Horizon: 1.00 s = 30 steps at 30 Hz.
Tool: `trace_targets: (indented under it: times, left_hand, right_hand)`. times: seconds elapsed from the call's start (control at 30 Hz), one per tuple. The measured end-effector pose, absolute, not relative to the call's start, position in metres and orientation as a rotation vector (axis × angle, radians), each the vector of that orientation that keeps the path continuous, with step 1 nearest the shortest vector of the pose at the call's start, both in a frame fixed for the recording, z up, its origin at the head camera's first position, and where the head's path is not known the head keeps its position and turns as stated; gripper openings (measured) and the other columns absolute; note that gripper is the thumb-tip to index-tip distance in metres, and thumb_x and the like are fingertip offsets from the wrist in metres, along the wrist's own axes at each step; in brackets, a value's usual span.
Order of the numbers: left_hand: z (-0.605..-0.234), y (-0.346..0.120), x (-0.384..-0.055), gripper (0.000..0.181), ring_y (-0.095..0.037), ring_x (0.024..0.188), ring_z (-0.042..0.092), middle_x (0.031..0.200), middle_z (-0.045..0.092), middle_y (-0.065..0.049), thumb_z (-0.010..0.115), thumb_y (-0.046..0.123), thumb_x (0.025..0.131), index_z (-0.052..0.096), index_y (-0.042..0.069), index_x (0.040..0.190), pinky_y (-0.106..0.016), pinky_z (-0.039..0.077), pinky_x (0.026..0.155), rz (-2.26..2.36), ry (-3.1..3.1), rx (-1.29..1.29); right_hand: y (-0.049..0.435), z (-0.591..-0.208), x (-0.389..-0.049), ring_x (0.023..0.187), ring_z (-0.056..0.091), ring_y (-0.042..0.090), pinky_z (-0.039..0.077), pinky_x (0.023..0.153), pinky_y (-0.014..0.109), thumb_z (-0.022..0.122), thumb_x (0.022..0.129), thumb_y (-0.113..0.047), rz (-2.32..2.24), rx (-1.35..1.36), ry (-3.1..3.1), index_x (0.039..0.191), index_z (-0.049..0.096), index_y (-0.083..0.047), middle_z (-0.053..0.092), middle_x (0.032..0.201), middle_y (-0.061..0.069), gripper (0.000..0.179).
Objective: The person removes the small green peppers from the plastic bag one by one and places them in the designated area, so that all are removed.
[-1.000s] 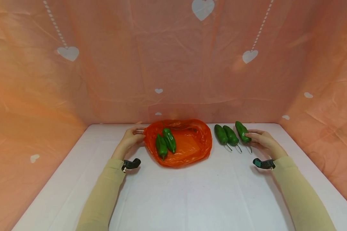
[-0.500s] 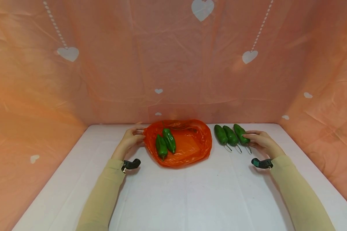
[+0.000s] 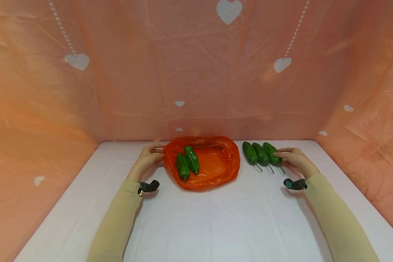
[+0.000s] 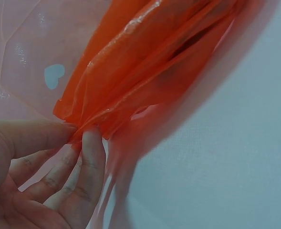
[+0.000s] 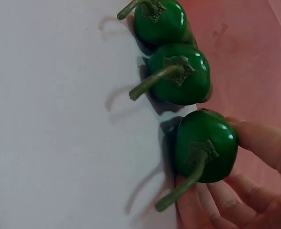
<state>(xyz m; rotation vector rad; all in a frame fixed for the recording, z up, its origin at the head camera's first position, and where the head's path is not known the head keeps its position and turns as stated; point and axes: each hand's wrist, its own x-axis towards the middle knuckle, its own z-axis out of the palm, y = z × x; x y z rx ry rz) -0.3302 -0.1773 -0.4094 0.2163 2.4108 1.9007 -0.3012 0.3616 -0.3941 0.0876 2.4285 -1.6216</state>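
My left hand (image 3: 149, 155) pinches the left edge of an orange-red plastic bag (image 3: 216, 165), thumb and fingertips meeting on the gathered film in the left wrist view. The bag lies spread open on the table, and two green peppers (image 3: 183, 166) rest in its left part. To the right of the bag, three more green peppers (image 3: 262, 154) lie side by side, stems toward me. My right hand (image 3: 294, 159) grips the rightmost pepper (image 5: 207, 145), with the thumb on one side and fingers around the other. That pepper sits close beside its neighbour (image 5: 181, 74).
A white cloth covers the table (image 3: 209, 225). Orange-pink sheeting (image 3: 199, 72) with white hearts rises behind the table and along both sides. Each wrist carries a small black device (image 3: 148, 186).
My right hand has shifted slightly left and brought the rightmost pepper nearer the other two, its tip now lower in the head view. The left hand and the bag stay put.
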Motion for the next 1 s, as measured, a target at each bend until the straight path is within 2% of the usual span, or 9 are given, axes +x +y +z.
trace_targets:
  times: [0.33, 0.5, 0.6, 0.73, 0.87, 1.0]
  left_hand:
    - [-0.411, -0.177, -0.331, 0.043, -0.033, 0.102, 0.059, 0.129, 0.049, -0.028, 0.056, -0.004, 0.090, 0.048, -0.007, 0.132, -0.033, 0.055, 0.080, 1.907, 2.394, 0.188]
    - [-0.412, -0.178, -0.331, 0.043, -0.035, 0.106, 0.057, 0.150, 0.030, -0.016, 0.055, -0.006, 0.090, 0.048, -0.009, 0.132, -0.030, 0.055, 0.081, 1.919, 2.392, 0.237]
    - [-0.413, -0.178, -0.330, 0.042, -0.033, 0.106, 0.057, 0.156, 0.018, -0.009, 0.054, -0.007, 0.089, 0.049, -0.009, 0.131, -0.030, 0.055, 0.081, 1.930, 2.384, 0.258]
    - [-0.414, -0.179, -0.330, 0.044, -0.029, 0.101, 0.059, 0.154, 0.023, -0.013, 0.054, -0.006, 0.090, 0.048, -0.008, 0.133, -0.033, 0.055, 0.080, 1.939, 2.365, 0.262]
    - [-0.416, -0.179, -0.331, 0.043, -0.026, 0.098, 0.060, 0.154, 0.024, -0.013, 0.055, -0.006, 0.091, 0.048, -0.007, 0.133, -0.035, 0.056, 0.078, 1.952, 2.345, 0.250]
    - [-0.416, -0.180, -0.332, 0.042, -0.027, 0.099, 0.059, 0.156, 0.017, -0.008, 0.055, -0.006, 0.090, 0.049, -0.008, 0.132, -0.033, 0.056, 0.078, 1.952, 2.353, 0.260]
  right_hand:
    - [0.362, -0.392, -0.298, 0.086, 0.060, 0.002, 0.053, 0.085, 0.029, 0.056, 0.097, -0.022, -1.578, 0.035, 2.461, 0.135, 0.037, 0.018, 0.056, 0.116, 0.010, 0.058]
    - [0.363, -0.392, -0.298, 0.086, 0.060, 0.003, 0.053, 0.084, 0.029, 0.057, 0.097, -0.023, -1.570, 0.041, 2.474, 0.135, 0.037, 0.018, 0.058, 0.110, 0.007, 0.059]
    - [0.365, -0.392, -0.297, 0.086, 0.060, 0.004, 0.053, 0.085, 0.030, 0.056, 0.097, -0.024, -1.580, 0.037, 2.469, 0.134, 0.038, 0.018, 0.059, 0.109, 0.006, 0.058]
    - [0.367, -0.392, -0.295, 0.086, 0.061, 0.004, 0.053, 0.087, 0.032, 0.052, 0.099, -0.026, -1.584, 0.014, 2.471, 0.134, 0.038, 0.018, 0.059, 0.113, 0.011, 0.058]
    - [0.369, -0.391, -0.292, 0.090, 0.063, 0.005, 0.051, 0.089, 0.032, 0.051, 0.099, -0.029, -1.567, 0.007, 2.496, 0.135, 0.038, 0.016, 0.056, 0.121, 0.019, 0.059]
    - [0.371, -0.390, -0.290, 0.091, 0.062, 0.006, 0.051, 0.089, 0.029, 0.048, 0.100, -0.032, -1.550, 0.009, 2.497, 0.137, 0.035, 0.016, 0.048, 0.129, 0.026, 0.062]
